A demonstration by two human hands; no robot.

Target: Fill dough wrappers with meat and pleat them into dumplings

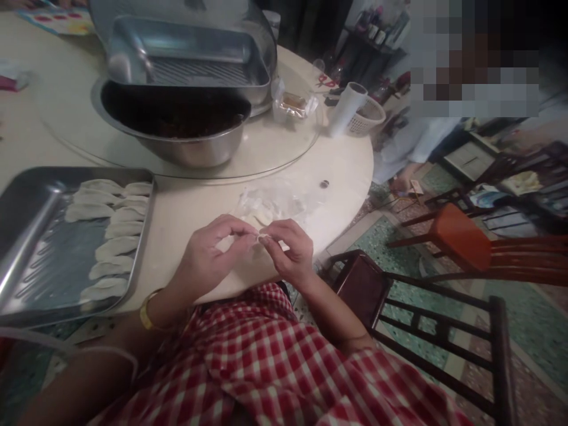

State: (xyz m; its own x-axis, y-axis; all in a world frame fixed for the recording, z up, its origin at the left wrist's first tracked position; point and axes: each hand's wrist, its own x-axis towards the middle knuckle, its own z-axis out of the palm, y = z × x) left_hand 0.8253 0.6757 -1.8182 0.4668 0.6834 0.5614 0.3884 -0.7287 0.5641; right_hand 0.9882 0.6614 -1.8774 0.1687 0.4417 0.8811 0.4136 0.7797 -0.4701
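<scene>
Both my hands meet at the near edge of the round table [341,171], pinching a pale dumpling [248,241] between them. My left hand [208,254] cups it from the left with curled fingers. My right hand [286,248] pinches its edge with thumb and fingertips. Just beyond them lies a clear plastic bag with dumpling wrappers [270,204]. A metal tray [26,236] at my left holds several folded dumplings [110,236] in rows.
A steel bowl of dark filling [177,127] sits on a glass turntable, with a stacked metal tray [186,53] behind it. A white roll [346,106] and basket [368,115] stand far right. Wooden chairs [444,307] are at my right; another person stands beyond.
</scene>
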